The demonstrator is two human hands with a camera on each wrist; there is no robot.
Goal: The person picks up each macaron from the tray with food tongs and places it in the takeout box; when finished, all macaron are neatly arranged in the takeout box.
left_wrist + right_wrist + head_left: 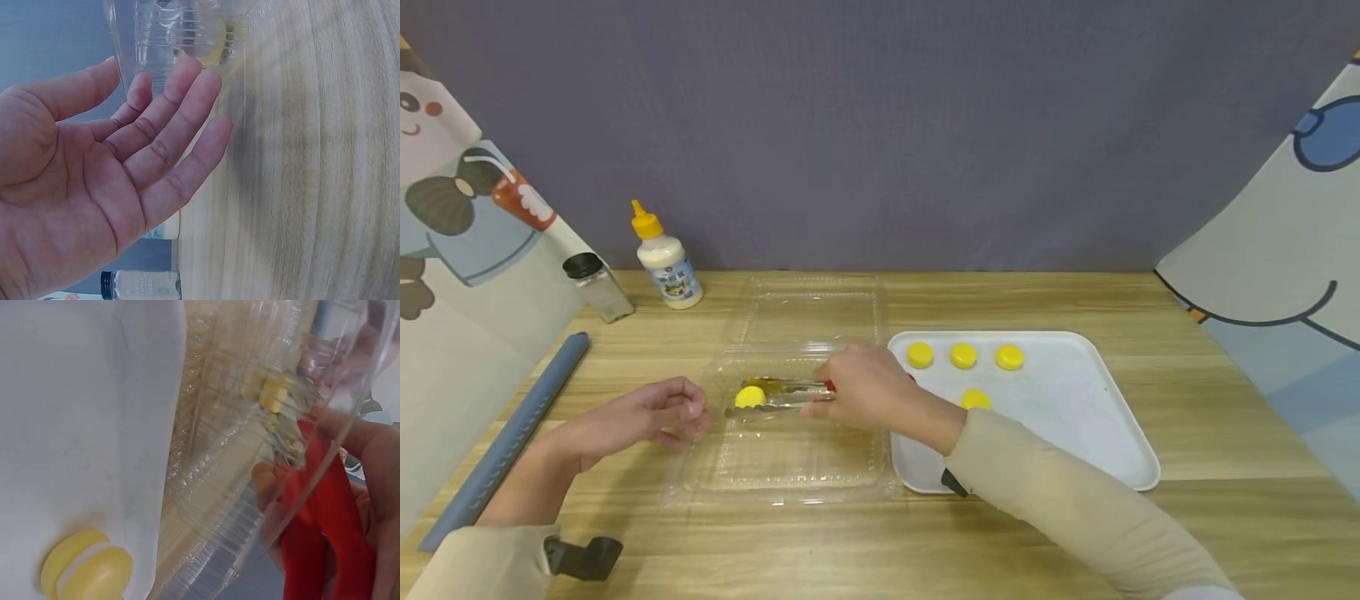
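Observation:
My right hand [867, 387] grips a pair of metal tongs by their red handles [328, 512], over the clear plastic clamshell box [805, 479]. Between the tong tips, inside the box near its left side, is a yellow macaron [750, 397]; whether the tips press on it I cannot tell. My left hand [643, 418] is beside the box's left wall, palm up with loosely bent fingers and nothing in them. To the right, a white tray [1075, 417] carries several yellow macarons [963, 356], one with a white filling [87, 565] in the right wrist view.
The box's lid [816, 312] lies folded back toward the rear wall. A white squeeze bottle [672, 268] with a yellow cap and a black-lidded jar [598, 287] stand at the back left. A grey-blue bar [512, 442] lies along the left edge.

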